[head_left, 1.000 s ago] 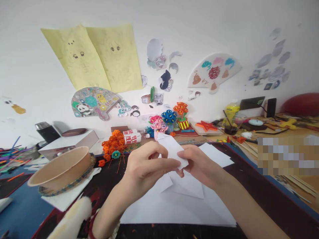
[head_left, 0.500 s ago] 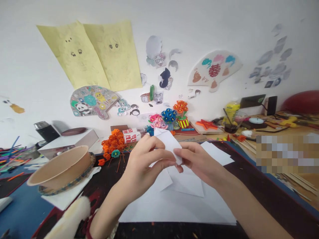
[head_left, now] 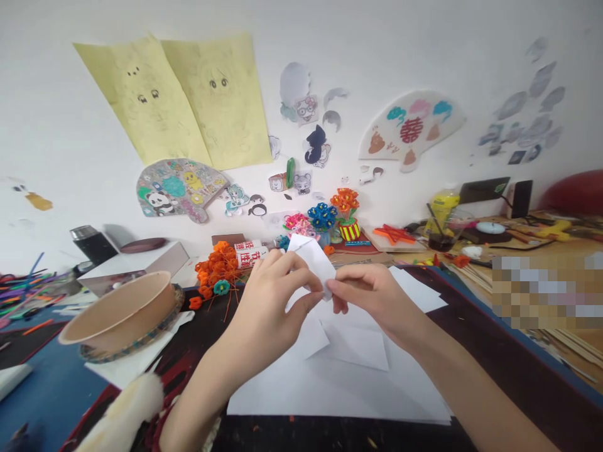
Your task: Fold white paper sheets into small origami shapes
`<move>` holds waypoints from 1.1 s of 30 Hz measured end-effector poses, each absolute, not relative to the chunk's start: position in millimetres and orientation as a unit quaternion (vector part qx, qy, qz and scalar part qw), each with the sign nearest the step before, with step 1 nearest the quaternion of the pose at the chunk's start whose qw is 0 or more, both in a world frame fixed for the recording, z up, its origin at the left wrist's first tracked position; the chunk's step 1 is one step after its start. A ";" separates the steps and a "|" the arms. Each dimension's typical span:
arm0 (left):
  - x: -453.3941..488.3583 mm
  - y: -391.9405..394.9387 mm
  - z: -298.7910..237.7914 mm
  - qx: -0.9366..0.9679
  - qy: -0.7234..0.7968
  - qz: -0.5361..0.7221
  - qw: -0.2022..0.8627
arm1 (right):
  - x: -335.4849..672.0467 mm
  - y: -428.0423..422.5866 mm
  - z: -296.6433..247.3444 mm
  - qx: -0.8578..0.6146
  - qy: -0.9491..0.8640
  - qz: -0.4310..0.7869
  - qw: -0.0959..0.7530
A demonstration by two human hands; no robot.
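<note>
Both hands meet above the dark table, pinching a small folded piece of white paper (head_left: 315, 260). My left hand (head_left: 268, 307) has its fingers curled round the paper's left side. My right hand (head_left: 372, 298) pinches the lower right corner between thumb and fingertips. The paper's pointed end sticks up and away from me. Beneath the hands lie a large white sheet (head_left: 339, 383) and smaller cut white pieces (head_left: 358, 345).
A tan paper bowl (head_left: 117, 311) stands at the left on white paper. Orange pipe-cleaner flowers (head_left: 217, 273), glue tubes (head_left: 249, 254) and small flower pots (head_left: 346, 216) sit behind the hands. Sticks and tools crowd the right side; coloured straws (head_left: 23, 289) lie far left.
Both hands have lifted the folded paper slightly and drawn closer together; the paper now looks narrower between the fingers. The view has shifted a little.
</note>
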State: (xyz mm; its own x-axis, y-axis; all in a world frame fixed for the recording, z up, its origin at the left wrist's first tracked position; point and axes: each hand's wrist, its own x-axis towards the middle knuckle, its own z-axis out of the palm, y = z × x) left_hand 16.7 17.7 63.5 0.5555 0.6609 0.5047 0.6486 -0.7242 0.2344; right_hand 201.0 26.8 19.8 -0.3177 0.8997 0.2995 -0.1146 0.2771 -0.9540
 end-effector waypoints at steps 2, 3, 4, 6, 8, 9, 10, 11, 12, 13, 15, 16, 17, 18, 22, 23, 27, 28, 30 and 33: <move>15.5 19.2 64.1 0.885 0.361 0.293 0.021 | 200.8 27.0 19.6 -0.315 -0.628 0.512 0.494; 14.6 20.0 64.5 0.887 0.353 0.297 0.028 | 200.8 27.0 19.9 -0.316 -0.628 0.513 0.493; 13.6 20.8 64.9 0.888 0.344 0.302 0.035 | 200.9 26.8 20.4 -0.317 -0.626 0.516 0.492; 11.4 22.2 65.5 0.892 0.326 0.310 0.044 | 201.2 26.4 21.8 -0.316 -0.620 0.528 0.487; 9.7 22.8 65.9 0.898 0.312 0.306 0.043 | 201.5 26.0 23.1 -0.311 -0.612 0.547 0.480; 9.0 22.9 66.0 0.902 0.307 0.301 0.039 | 201.5 26.0 23.3 -0.308 -0.607 0.558 0.475; 8.6 22.7 66.2 0.905 0.304 0.294 0.034 | 201.6 26.2 23.3 -0.306 -0.603 0.568 0.469; 8.3 22.2 66.3 0.908 0.302 0.288 0.028 | 201.6 26.4 23.0 -0.305 -0.599 0.577 0.464; 8.3 21.7 66.4 0.911 0.299 0.284 0.022 | 201.6 26.7 22.4 -0.305 -0.595 0.585 0.459; 8.5 21.0 66.5 0.912 0.297 0.283 0.018 | 201.6 27.1 21.7 -0.304 -0.592 0.592 0.454; 9.3 19.3 66.4 0.911 0.301 0.281 0.014 | 201.6 27.5 20.4 -0.299 -0.592 0.599 0.448; 10.0 18.4 66.2 0.909 0.307 0.281 0.013 | 201.5 27.5 20.1 -0.294 -0.597 0.597 0.448; 10.7 17.5 66.2 0.906 0.317 0.281 0.012 | 201.4 27.4 20.2 -0.290 -0.604 0.590 0.450; 11.4 16.5 66.1 0.902 0.329 0.280 0.009 | 201.1 27.0 20.5 -0.287 -0.612 0.580 0.455; 14.1 13.0 66.5 0.887 0.376 0.269 -0.012 | 199.4 24.9 22.9 -0.301 -0.636 0.528 0.476; 14.7 12.3 66.7 0.883 0.385 0.266 -0.016 | 198.8 24.5 22.9 -0.307 -0.639 0.519 0.477; 16.6 11.7 66.8 0.873 0.413 0.259 -0.019 | 197.0 24.3 20.2 -0.313 -0.649 0.504 0.476; 16.9 12.0 66.6 0.871 0.417 0.259 -0.018 | 196.7 24.6 19.3 -0.309 -0.650 0.505 0.475; 17.3 12.6 66.0 0.868 0.423 0.261 -0.014 | 195.9 25.3 18.0 -0.299 -0.651 0.514 0.473; 17.2 12.3 65.0 0.865 0.429 0.261 -0.009 | 193.8 26.0 17.1 -0.288 -0.641 0.535 0.469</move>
State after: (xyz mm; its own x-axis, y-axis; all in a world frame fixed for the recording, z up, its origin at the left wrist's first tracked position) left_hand 17.2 12.3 65.0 0.4958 0.7371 0.4592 0.7462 -0.6321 0.2089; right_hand 193.8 26.0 17.1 -0.3936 0.8711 0.2937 -0.1329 0.2622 -0.9558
